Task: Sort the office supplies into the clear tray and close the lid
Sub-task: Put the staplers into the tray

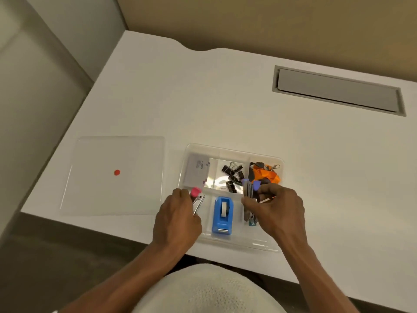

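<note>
The clear divided tray (234, 147) lies near the desk's front edge. Its back compartments hold a white card pack (195, 171), several black binder clips (232, 177) and an orange lanyard (266, 173). A blue tape dispenser (222, 215) lies in the front middle compartment. My left hand (177, 219) grips a pink stapler (196, 196) over the front left compartment. My right hand (274, 211) holds a bundle of metal staple removers with purple tips (249, 192) over the front right compartment. The clear lid (94, 195) with a red dot lies flat to the tray's left.
The white desk (225, 98) has a grey cable hatch (338, 90) at the back right. Its front edge runs just below the tray, and a wall corner stands at the left.
</note>
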A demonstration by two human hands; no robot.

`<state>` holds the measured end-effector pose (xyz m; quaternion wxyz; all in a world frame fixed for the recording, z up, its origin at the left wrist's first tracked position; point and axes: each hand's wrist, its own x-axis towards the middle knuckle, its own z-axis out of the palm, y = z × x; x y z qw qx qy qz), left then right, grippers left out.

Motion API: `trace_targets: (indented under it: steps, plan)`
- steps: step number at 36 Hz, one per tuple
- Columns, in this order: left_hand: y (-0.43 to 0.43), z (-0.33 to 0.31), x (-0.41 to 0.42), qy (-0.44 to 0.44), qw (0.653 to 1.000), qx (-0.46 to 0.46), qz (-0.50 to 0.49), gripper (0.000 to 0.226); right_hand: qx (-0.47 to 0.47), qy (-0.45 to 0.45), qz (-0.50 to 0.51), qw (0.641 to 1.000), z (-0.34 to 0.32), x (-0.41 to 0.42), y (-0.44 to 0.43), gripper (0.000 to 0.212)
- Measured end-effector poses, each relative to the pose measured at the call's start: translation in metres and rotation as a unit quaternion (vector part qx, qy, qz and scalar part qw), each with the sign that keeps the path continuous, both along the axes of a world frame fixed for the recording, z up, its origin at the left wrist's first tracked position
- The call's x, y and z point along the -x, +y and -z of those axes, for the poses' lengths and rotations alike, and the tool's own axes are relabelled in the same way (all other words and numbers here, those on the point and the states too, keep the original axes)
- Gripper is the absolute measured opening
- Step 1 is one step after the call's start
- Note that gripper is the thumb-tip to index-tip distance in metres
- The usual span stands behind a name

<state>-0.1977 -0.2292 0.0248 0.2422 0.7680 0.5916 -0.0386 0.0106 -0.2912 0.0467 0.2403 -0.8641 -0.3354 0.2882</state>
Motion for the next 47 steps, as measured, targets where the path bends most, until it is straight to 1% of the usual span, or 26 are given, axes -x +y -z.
trace_targets:
  steps: [7, 10, 12, 14, 15, 16, 19, 22, 24, 27, 31, 33, 35, 37, 41, 44, 47]
  plan:
    - [0.003, 0.022, -0.017, 0.113, 0.990, 0.044, 0.068, 0.059, 0.029, 0.002, -0.028, 0.999, 0.009, 0.031, 0.008, 0.030]
    - [0.009, 0.030, -0.022, 0.157, 0.981, 0.090, 0.075, 0.061, 0.038, -0.002, -0.023, 0.999, 0.011, 0.037, 0.004, 0.031]
    - [0.011, 0.031, -0.024, 0.178, 0.975, 0.103, 0.085, 0.055, 0.044, -0.002, -0.021, 0.999, 0.013, 0.040, 0.001, 0.031]
    - [0.012, 0.035, -0.023, 0.177, 0.976, 0.076, 0.102, 0.038, 0.049, -0.004, -0.020, 0.999, 0.016, 0.043, -0.002, 0.030]
    - [0.012, 0.037, -0.023, 0.178, 0.976, 0.066, 0.106, 0.034, 0.052, -0.006, -0.019, 0.998, 0.017, 0.044, -0.004, 0.030]
    - [0.013, 0.039, -0.024, 0.187, 0.974, 0.068, 0.111, 0.036, 0.056, -0.009, -0.017, 0.998, 0.018, 0.045, -0.006, 0.031]
    - [0.016, 0.047, -0.026, 0.220, 0.966, 0.062, 0.122, 0.058, 0.067, -0.014, -0.012, 0.998, 0.022, 0.047, -0.010, 0.032]
    - [0.019, 0.044, -0.025, 0.249, 0.956, 0.015, 0.153, 0.055, 0.076, -0.013, -0.006, 0.997, 0.024, 0.049, -0.012, 0.032]
    - [0.021, 0.040, -0.021, 0.245, 0.957, 0.009, 0.153, 0.055, 0.083, -0.010, -0.008, 0.996, 0.025, 0.051, -0.013, 0.031]
    - [0.024, 0.026, -0.011, 0.210, 0.969, 0.012, 0.132, 0.062, 0.087, -0.009, -0.014, 0.996, 0.026, 0.055, -0.012, 0.030]
    - [0.026, 0.007, 0.014, 0.197, 0.975, -0.046, 0.095, 0.055, 0.087, -0.011, -0.032, 0.996, 0.026, 0.065, -0.007, 0.025]
    - [0.026, 0.007, 0.025, 0.201, 0.976, -0.062, 0.062, 0.057, 0.090, -0.020, -0.054, 0.994, 0.027, 0.073, -0.002, 0.025]
    - [0.026, 0.015, 0.031, 0.170, 0.983, -0.067, 0.016, 0.067, 0.100, -0.027, -0.076, 0.992, 0.028, 0.082, 0.005, 0.025]
    - [0.024, 0.027, 0.032, 0.107, 0.991, -0.073, -0.016, 0.079, 0.107, -0.035, -0.088, 0.990, 0.028, 0.091, 0.011, 0.024]
    - [0.024, 0.045, 0.021, 0.048, 0.997, -0.046, -0.030, 0.105, 0.101, -0.068, -0.102, 0.987, 0.033, 0.104, 0.021, 0.029]
    - [0.033, 0.052, 0.010, 0.041, 0.999, -0.025, -0.026, 0.120, 0.099, -0.091, -0.101, 0.986, 0.036, 0.107, 0.023, 0.037]
    - [0.040, 0.053, 0.000, 0.048, 0.999, -0.015, -0.009, 0.131, 0.104, -0.095, -0.086, 0.986, 0.035, 0.106, 0.021, 0.037]
